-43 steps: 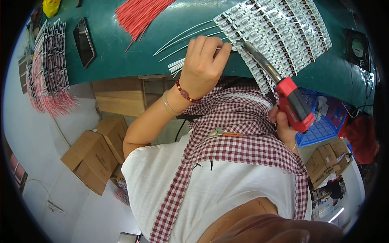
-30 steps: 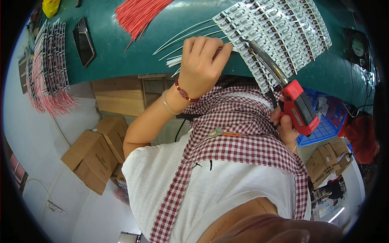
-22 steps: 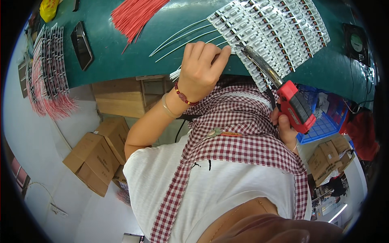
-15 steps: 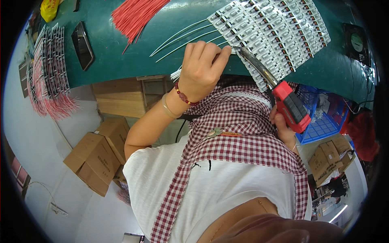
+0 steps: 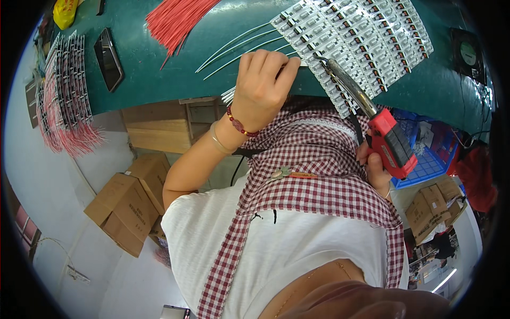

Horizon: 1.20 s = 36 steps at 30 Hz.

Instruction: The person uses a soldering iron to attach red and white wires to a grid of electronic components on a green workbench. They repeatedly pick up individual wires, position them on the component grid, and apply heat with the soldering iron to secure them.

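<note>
My left hand (image 5: pixel 262 87) is closed at the near left edge of a panel of small white circuit boards (image 5: pixel 356 42). A bunch of thin white wires (image 5: pixel 228 95) sticks out from under its palm; the fingertips' exact hold is hidden. Several white wires (image 5: pixel 234 45) run from the panel's left edge out over the table. To the right, my right hand (image 5: pixel 376 173) grips a soldering iron (image 5: pixel 392 143) with a red and black handle. Its metal barrel slants up and left, with the dark tip over the boards, just right of my left fingers.
A bundle of red wires (image 5: pixel 178 21) lies at the back of the green table (image 5: pixel 149 80). Farther left are a phone (image 5: pixel 108 59) and stacked boards with red and white wires (image 5: pixel 66 95). A blue crate (image 5: pixel 425 165) stands below on the right; cardboard boxes (image 5: pixel 125 207) sit at lower left.
The soldering iron has shifted right and slightly down, its tip moving away from my left fingertips. My left hand has moved a little left and up.
</note>
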Motion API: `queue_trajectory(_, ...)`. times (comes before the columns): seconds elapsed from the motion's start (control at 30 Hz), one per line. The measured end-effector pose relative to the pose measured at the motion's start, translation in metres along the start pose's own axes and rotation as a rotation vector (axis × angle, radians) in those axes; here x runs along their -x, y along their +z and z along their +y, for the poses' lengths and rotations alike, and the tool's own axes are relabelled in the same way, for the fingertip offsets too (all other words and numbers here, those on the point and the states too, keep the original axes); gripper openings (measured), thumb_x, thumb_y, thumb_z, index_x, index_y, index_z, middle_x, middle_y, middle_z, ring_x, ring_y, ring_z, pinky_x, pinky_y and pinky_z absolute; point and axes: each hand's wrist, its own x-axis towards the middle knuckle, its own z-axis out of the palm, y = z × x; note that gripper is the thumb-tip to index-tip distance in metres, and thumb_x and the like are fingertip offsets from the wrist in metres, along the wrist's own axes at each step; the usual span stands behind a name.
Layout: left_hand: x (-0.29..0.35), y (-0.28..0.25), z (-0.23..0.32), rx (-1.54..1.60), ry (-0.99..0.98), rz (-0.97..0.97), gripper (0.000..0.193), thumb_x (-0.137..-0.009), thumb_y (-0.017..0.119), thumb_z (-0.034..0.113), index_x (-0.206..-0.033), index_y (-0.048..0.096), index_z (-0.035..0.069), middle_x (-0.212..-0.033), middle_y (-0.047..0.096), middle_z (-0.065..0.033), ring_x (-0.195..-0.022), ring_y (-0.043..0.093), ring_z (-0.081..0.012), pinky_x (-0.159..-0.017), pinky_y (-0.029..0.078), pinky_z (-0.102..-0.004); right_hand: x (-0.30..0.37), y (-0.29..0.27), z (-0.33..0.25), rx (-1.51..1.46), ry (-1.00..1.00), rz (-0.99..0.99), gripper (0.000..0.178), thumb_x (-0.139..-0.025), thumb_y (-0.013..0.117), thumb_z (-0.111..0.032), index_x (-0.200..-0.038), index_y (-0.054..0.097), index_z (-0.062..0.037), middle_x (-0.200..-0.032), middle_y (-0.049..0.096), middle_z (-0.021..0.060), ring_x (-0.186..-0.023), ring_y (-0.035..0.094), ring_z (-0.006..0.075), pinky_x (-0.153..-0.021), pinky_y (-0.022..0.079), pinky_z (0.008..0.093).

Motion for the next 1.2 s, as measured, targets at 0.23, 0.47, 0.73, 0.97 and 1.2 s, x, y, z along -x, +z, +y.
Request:
queue_trajectory(0.23,0.005,-0.003,0.009,0.040,0.028,-0.002,0.034,-0.066,0.065,0.000,-0.099,0.069,0.004,-0.080,0.057,-0.0025,-0.070,0.050,-0.0184,-0.063,0.036,-0.0324,0.003,0.000,0.007,0.024,-0.040,-0.031,0.059,-0.091,0.060,-0.039,-0.128,0.046,0.0043,-0.070,0.052,0.0066,-0.056,0.044,0.0119,-0.056,0.039,0.0284)
queue_trajectory(0.47,0.004,-0.003,0.011,0.041,0.013,-0.047,0.034,-0.066,0.064,0.000,-0.100,0.069,0.004,-0.079,0.056,-0.0024,-0.070,0.050,-0.0186,-0.063,0.036,-0.0320,0.005,-0.014,0.026,0.324,-0.135,-0.096,0.052,-0.091,0.060,-0.035,-0.125,0.049,0.0023,-0.073,0.055,0.0072,-0.058,0.047,0.0125,-0.054,0.038,0.0261)
queue_trajectory(0.73,0.005,-0.002,0.009,0.049,0.024,-0.051,0.031,-0.068,0.063,0.000,-0.099,0.068,0.002,-0.080,0.055,-0.0032,-0.071,0.050,-0.0192,-0.063,0.037,-0.0324,0.005,-0.010,0.013,0.362,-0.116,-0.001,0.024,-0.079,0.069,-0.011,-0.101,0.067,-0.0041,-0.088,0.068,0.0097,-0.077,0.067,0.0246,-0.066,0.051,0.0324)
queue_trajectory(0.97,0.004,0.000,0.009,0.051,0.019,-0.037,0.034,-0.066,0.064,-0.002,-0.099,0.069,0.004,-0.079,0.055,-0.0027,-0.070,0.050,-0.0190,-0.061,0.036,-0.0320,0.002,-0.011,0.024,0.481,-0.189,-0.016,0.022,-0.079,0.067,-0.011,-0.100,0.067,-0.0038,-0.087,0.066,0.0113,-0.077,0.066,0.0280,-0.064,0.051,0.0342)
queue_trajectory(1.2,0.005,-0.001,0.009,0.048,0.005,-0.055,0.034,-0.066,0.063,-0.002,-0.099,0.068,0.004,-0.080,0.056,-0.0031,-0.071,0.050,-0.0196,-0.062,0.037,-0.0323,0.013,-0.012,0.020,0.436,-0.113,-0.020,0.033,-0.086,0.062,-0.031,-0.099,0.060,0.0001,-0.081,0.058,0.0079,-0.068,0.054,0.0173,-0.059,0.042,0.0296)
